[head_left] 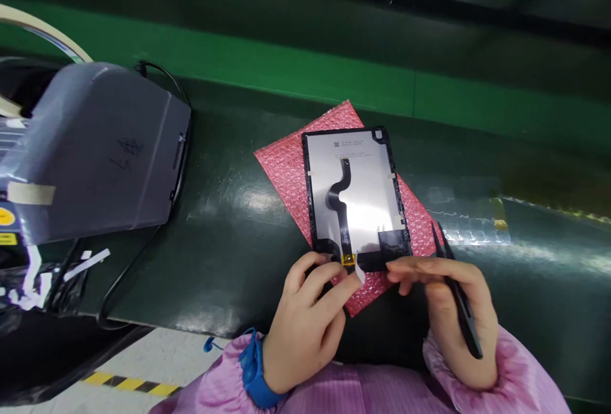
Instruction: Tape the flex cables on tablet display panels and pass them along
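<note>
A tablet display panel (370, 191) lies with its silver back up, framed in black. A black flex cable (342, 200) runs down it to a gold-coloured connector piece (349, 259). My left hand (315, 309) has its fingers curled at the panel's lower edge, gripping there. A small white tab (360, 272) shows at its index fingertip; whether it is pinched I cannot tell. Black tweezers (462, 312) are tucked in my right hand (453, 299), tips pointing away from me. Its extended fingers touch the panel's lower right corner, beside a black strip (372, 262).
Pink bubble wrap (281, 169) lies under the panel on the dark green table (229, 235). On the left stand a grey machine (109, 146) with a black cable (128, 267) and a tape roll (45, 25). Clear tape (470, 226) is stuck down at right.
</note>
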`<action>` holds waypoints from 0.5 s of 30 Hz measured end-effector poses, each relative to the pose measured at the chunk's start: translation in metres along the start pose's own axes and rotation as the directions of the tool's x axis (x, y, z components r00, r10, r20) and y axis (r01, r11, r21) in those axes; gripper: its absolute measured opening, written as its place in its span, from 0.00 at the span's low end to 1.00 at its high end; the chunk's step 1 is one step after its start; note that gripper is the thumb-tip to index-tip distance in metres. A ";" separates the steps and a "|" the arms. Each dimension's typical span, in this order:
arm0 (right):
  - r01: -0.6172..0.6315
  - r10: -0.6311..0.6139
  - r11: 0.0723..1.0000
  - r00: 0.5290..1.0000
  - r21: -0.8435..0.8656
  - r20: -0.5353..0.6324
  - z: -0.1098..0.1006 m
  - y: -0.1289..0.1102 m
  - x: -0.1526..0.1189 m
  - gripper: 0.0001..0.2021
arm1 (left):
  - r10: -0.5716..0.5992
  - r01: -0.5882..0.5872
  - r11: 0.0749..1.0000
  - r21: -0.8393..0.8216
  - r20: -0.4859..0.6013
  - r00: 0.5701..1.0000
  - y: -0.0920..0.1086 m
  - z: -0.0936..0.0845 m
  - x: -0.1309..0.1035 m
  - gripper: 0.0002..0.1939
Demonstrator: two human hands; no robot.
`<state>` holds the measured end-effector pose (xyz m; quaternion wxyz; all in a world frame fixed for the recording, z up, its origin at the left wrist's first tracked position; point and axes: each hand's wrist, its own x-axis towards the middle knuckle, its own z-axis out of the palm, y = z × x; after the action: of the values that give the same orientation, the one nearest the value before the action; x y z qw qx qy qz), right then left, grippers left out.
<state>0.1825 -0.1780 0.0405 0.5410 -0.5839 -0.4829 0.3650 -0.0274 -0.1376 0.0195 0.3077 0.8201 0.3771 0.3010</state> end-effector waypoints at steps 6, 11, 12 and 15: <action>-0.330 0.205 0.918 0.870 0.220 0.448 0.001 -0.025 0.039 0.17 | -0.050 0.057 0.929 -0.367 0.027 0.998 0.013 -0.009 0.011 0.25; -0.226 0.164 0.942 0.954 0.246 0.250 0.004 -0.020 0.058 0.20 | -0.111 0.114 0.942 -0.317 0.027 0.993 0.010 -0.007 0.014 0.30; -0.190 0.145 0.955 0.969 0.227 0.201 0.003 -0.019 0.064 0.21 | -0.119 0.117 0.964 -0.237 0.006 0.993 0.009 -0.005 0.015 0.29; -0.181 0.160 0.978 0.971 0.106 0.177 0.001 -0.019 0.086 0.22 | -0.085 0.091 0.982 0.163 -0.038 0.996 0.005 0.003 0.018 0.24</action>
<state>0.2018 -0.0961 0.0676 0.4995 -0.5566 -0.4515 0.4867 -0.0133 -0.1265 0.0264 0.2459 0.8205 0.4413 0.2676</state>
